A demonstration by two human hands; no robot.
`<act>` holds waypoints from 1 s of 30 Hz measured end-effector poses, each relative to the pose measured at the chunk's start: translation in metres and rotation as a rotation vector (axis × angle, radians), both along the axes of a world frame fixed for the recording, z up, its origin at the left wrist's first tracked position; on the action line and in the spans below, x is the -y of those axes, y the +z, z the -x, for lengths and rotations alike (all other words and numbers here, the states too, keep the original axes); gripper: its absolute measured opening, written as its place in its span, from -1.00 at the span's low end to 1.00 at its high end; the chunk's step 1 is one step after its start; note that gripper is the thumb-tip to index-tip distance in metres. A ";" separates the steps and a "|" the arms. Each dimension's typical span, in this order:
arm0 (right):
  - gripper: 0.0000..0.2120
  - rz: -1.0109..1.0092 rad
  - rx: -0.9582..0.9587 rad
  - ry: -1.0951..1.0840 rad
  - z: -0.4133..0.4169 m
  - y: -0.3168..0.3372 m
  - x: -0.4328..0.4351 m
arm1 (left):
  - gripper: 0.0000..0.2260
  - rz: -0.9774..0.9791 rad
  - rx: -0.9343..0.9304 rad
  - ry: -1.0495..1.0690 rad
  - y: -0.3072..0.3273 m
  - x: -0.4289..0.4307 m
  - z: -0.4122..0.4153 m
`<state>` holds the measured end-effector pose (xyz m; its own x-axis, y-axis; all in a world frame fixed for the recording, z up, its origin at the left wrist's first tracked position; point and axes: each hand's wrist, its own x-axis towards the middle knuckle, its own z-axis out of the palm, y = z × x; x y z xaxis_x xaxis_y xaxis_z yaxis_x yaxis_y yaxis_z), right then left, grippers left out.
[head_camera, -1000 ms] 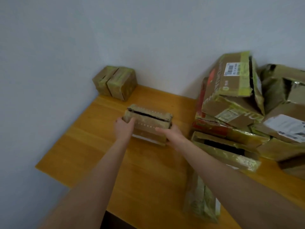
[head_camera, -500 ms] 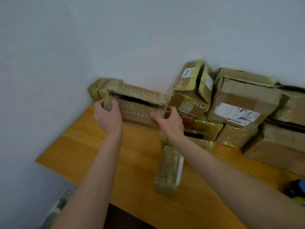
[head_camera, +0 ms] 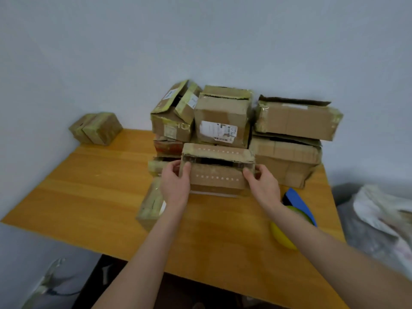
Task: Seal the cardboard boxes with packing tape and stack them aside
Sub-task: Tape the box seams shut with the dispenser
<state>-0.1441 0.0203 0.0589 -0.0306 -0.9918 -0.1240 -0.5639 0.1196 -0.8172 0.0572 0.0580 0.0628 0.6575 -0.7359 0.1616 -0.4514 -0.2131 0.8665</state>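
Cardboard box (head_camera: 217, 175), clasped by left grip (head_camera: 175, 186) and right grip (head_camera: 262, 186), has moved from the corner to the pile (head_camera: 223, 117).

The wooden table (head_camera: 89, 197) holds a small box (head_camera: 95, 128) in the far corner, a pile of boxes (head_camera: 287, 161), and a yellow tape roll (head_camera: 282, 236).

- Open box (head_camera: 217, 175) at mid-bench (head_camera: 89, 186), before a stacked pile (head_camera: 223, 121) against the wall.
- Lone box (head_camera: 95, 128) in far-left corner.
- Tape roll (head_camera: 283, 237) at right.
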 end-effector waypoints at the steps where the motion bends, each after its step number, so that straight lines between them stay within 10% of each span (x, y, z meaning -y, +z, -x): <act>1: -0.56 -0.019 -0.020 -0.011 0.011 -0.008 -0.005 | -0.73 -0.030 0.020 -0.026 -0.009 -0.003 0.009; 12: -0.62 -0.262 -0.337 0.040 0.060 -0.091 -0.025 | -0.53 -0.548 0.215 -0.354 -0.104 -0.011 0.042; 22: -0.23 -0.409 -0.489 -0.183 0.136 -0.090 -0.018 | -0.31 -0.253 0.690 -0.613 -0.113 -0.009 0.031; 30: -0.72 -0.608 -0.146 -0.174 0.155 -0.112 -0.007 | -0.58 -0.441 0.525 -0.720 -0.107 -0.007 0.035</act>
